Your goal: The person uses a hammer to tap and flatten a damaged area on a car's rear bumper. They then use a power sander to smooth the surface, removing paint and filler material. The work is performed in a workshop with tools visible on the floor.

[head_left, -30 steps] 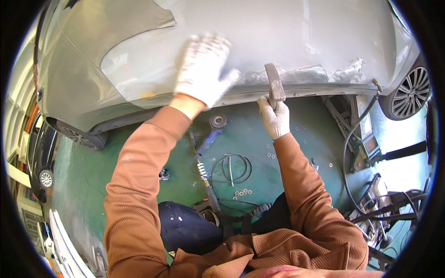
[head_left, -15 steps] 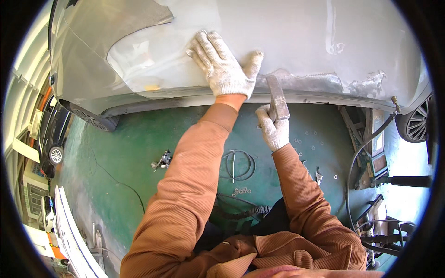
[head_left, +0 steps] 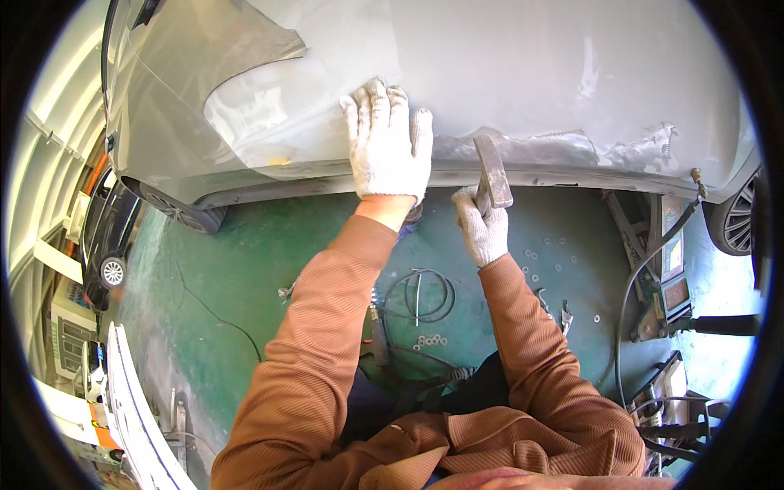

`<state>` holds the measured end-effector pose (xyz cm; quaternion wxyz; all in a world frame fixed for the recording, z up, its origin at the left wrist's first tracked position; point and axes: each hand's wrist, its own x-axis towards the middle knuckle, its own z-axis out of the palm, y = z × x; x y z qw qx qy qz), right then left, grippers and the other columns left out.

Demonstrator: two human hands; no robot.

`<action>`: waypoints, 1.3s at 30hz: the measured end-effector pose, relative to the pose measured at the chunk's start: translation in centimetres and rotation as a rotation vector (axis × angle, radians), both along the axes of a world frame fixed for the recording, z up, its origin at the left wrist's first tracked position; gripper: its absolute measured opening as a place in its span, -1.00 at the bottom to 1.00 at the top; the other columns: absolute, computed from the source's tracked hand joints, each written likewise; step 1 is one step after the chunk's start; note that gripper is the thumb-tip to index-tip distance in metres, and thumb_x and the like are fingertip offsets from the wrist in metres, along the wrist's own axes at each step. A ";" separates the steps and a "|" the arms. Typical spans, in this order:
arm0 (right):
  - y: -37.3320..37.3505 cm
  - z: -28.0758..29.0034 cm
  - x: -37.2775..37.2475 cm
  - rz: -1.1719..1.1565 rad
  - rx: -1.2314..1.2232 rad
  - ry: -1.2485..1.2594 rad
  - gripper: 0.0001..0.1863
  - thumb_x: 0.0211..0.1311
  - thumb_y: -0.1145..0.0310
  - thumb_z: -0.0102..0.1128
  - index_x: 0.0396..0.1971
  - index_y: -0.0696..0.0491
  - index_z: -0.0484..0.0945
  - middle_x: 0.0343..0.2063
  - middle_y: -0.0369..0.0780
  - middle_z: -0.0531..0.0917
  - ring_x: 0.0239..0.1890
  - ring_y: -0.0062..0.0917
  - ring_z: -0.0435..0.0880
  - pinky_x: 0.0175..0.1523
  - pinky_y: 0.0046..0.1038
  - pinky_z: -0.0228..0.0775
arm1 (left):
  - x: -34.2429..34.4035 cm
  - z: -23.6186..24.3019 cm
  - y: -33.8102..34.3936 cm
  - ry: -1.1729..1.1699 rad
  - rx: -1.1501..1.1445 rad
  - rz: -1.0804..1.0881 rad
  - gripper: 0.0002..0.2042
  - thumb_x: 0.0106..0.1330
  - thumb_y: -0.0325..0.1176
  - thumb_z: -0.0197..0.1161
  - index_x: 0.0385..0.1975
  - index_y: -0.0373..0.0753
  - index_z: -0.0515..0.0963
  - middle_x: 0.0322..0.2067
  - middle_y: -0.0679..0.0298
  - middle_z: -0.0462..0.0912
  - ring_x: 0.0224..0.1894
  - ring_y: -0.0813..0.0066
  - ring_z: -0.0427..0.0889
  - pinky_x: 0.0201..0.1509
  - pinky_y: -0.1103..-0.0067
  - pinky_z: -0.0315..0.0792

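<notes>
A silver-grey car side panel [head_left: 490, 65] spans the upper part of the view. Along its lower edge runs a rough strip of bare metal [head_left: 531, 149] with worn paint. My left hand [head_left: 385, 151], in a white knit glove, lies against the panel left of that strip, palm toward it and fingers stretched out. My right hand [head_left: 483, 235], gloved alike, is wrapped round a hammer just below the sill. The steel head of the hammer [head_left: 492, 171] points up at the bare metal; whether it touches cannot be told. Its handle is mostly hidden by my fingers.
On the green floor [head_left: 220, 286] lie a coiled hose [head_left: 453, 298], several washers [head_left: 429, 341] and pliers-like tools [head_left: 566, 317]. A metal clamp stand [head_left: 653, 286] and a black hose [head_left: 622, 327] are at right. A black car [head_left: 110, 233] stands far left.
My left hand has shifted left and slightly down across the panel, its thumb now nearer the fingers. The right hand and hammer stay almost in place; the view has tilted slightly.
</notes>
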<state>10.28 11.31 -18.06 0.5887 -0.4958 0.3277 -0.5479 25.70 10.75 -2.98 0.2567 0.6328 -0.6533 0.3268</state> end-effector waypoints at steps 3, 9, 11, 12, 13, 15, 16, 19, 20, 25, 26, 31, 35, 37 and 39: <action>0.5 0.5 -0.5 -0.006 -0.017 -0.007 -0.88 0.43 0.37 0.36 -0.24 0.12 0.70 -0.45 -0.43 0.62 -0.38 -0.77 0.50 -0.24 -0.57 0.41 | 0.7 0.0 0.7 0.048 0.024 -0.027 -0.29 0.59 0.04 0.12 0.48 -0.47 0.33 0.54 -0.34 0.19 0.61 -0.29 0.14 0.74 0.04 -0.16; 1.2 0.4 -0.8 -0.001 -0.030 -0.081 -0.92 0.43 0.42 0.35 -0.26 0.11 0.71 -0.45 -0.44 0.60 -0.40 -0.77 0.48 -0.27 -0.59 0.36 | 5.0 1.0 -4.9 0.246 -0.303 0.245 0.13 0.44 0.35 0.11 0.60 -0.61 -0.13 0.62 -0.42 -0.21 0.69 -0.38 -0.33 0.75 -0.01 -0.43; 1.4 0.7 -1.3 -0.020 -0.008 -0.053 -0.92 0.44 0.45 0.31 -0.19 0.13 0.69 -0.47 -0.43 0.60 -0.44 -0.77 0.46 -0.29 -0.60 0.34 | 3.9 1.0 -5.6 0.291 -0.334 0.239 0.13 0.44 0.35 0.09 0.59 -0.64 -0.13 0.61 -0.45 -0.20 0.69 -0.39 -0.32 0.74 -0.03 -0.45; 1.7 0.9 -1.5 -0.023 0.007 -0.026 -0.90 0.44 0.45 0.31 -0.15 0.14 0.69 -0.48 -0.42 0.60 -0.44 -0.77 0.46 -0.30 -0.59 0.35 | 3.7 0.7 -5.6 0.312 -0.344 0.237 0.13 0.45 0.35 0.07 0.58 -0.65 -0.13 0.61 -0.47 -0.20 0.68 -0.39 -0.31 0.74 -0.04 -0.46; 1.5 0.4 -1.4 -0.038 -0.017 -0.017 -0.86 0.45 0.43 0.30 -0.10 0.14 0.67 -0.49 -0.40 0.60 -0.46 -0.75 0.46 -0.31 -0.57 0.37 | 3.4 0.3 -5.3 0.303 -0.339 0.213 0.13 0.44 0.35 0.07 0.57 -0.68 -0.11 0.59 -0.51 -0.19 0.68 -0.42 -0.31 0.73 -0.08 -0.46; 0.9 -0.3 -1.4 -0.028 -0.090 0.034 -0.85 0.46 0.41 0.30 -0.10 0.14 0.68 -0.50 -0.40 0.60 -0.46 -0.74 0.46 -0.30 -0.56 0.38 | 1.7 -1.0 -4.3 0.240 -0.272 0.186 0.12 0.44 0.32 0.10 0.56 -0.68 -0.09 0.58 -0.50 -0.16 0.68 -0.39 -0.29 0.73 -0.08 -0.46; 1.0 -0.4 -1.1 -0.009 -0.112 0.086 -0.84 0.45 0.39 0.30 -0.09 0.13 0.68 -0.49 -0.37 0.61 -0.45 -0.71 0.50 -0.29 -0.53 0.41 | 1.4 -1.4 -3.8 0.203 -0.239 0.178 0.11 0.44 0.30 0.11 0.56 -0.69 -0.08 0.58 -0.50 -0.14 0.68 -0.38 -0.28 0.73 -0.08 -0.45; 1.1 -1.2 0.1 0.026 -0.198 0.250 -0.80 0.43 0.32 0.30 -0.08 0.11 0.68 -0.49 -0.27 0.66 -0.44 -0.60 0.59 -0.25 -0.46 0.49 | 2.6 -4.2 -3.1 0.072 -0.131 0.120 0.13 0.39 0.42 0.07 0.55 -0.64 0.06 0.56 -0.49 -0.03 0.66 -0.46 -0.21 0.72 -0.14 -0.45; 1.0 -1.4 0.5 0.052 -0.194 0.363 -0.76 0.43 0.27 0.30 -0.08 0.12 0.68 -0.47 -0.21 0.67 -0.42 -0.53 0.63 -0.22 -0.42 0.51 | 3.1 -5.3 -2.8 0.032 -0.086 0.104 0.14 0.39 0.46 0.03 0.55 -0.62 0.09 0.56 -0.48 -0.01 0.66 -0.47 -0.19 0.72 -0.14 -0.46; 1.0 -8.8 2.3 0.269 -0.038 0.639 -0.54 0.40 -0.02 0.25 -0.07 0.12 0.68 -0.33 0.05 0.73 -0.24 -0.04 0.75 -0.05 -0.24 0.56 | 12.8 -7.6 0.2 -0.215 0.089 0.157 0.17 0.44 0.51 -0.12 0.60 -0.61 -0.06 0.65 -0.34 -0.19 0.71 -0.29 -0.34 0.73 -0.09 -0.48; 1.1 -10.0 2.7 0.281 -0.115 0.833 -0.49 0.39 -0.07 0.19 -0.04 0.12 0.70 -0.24 0.11 0.76 -0.12 0.07 0.74 0.03 -0.16 0.56 | 15.8 -7.9 1.2 -0.154 0.087 0.207 0.16 0.45 0.52 -0.17 0.61 -0.59 -0.09 0.66 -0.31 -0.21 0.72 -0.27 -0.36 0.74 -0.06 -0.47; 4.7 -18.8 3.9 0.412 0.182 1.298 -0.54 0.36 0.08 0.13 0.02 0.11 0.73 -0.06 0.14 0.76 0.07 0.08 0.74 0.19 -0.07 0.57 | 26.3 -6.6 4.1 -0.062 -0.142 0.301 0.31 0.26 0.57 0.14 0.61 -0.58 -0.10 0.64 -0.29 -0.08 0.72 -0.16 -0.19 0.78 0.13 -0.34; 9.2 -26.3 3.2 0.455 0.349 1.551 -0.55 0.33 0.19 0.16 0.09 0.10 0.73 0.06 0.10 0.76 0.16 0.03 0.74 0.26 -0.10 0.58 | 30.4 -8.8 6.3 -0.032 -0.128 0.233 0.21 0.38 0.53 0.07 0.60 -0.58 -0.04 0.62 -0.33 -0.04 0.70 -0.20 -0.13 0.78 0.14 -0.30; 10.7 -30.2 1.1 0.406 0.439 1.641 -0.54 0.33 0.20 0.19 0.11 0.12 0.75 0.12 0.07 0.75 0.20 0.01 0.74 0.30 -0.12 0.58 | 29.2 -11.3 8.6 -0.108 0.050 0.271 0.11 0.48 0.44 0.03 0.61 -0.56 -0.02 0.63 -0.32 -0.06 0.70 -0.23 -0.14 0.77 0.09 -0.32; 11.4 -30.5 1.0 0.452 0.486 1.721 -0.53 0.35 0.17 0.19 0.12 0.12 0.74 0.13 0.07 0.75 0.21 0.00 0.74 0.30 -0.12 0.58 | 29.4 -16.5 13.1 -0.078 0.259 0.172 -0.03 0.55 0.30 0.03 0.60 -0.53 0.07 0.64 -0.30 -0.08 0.71 -0.22 -0.15 0.77 0.07 -0.34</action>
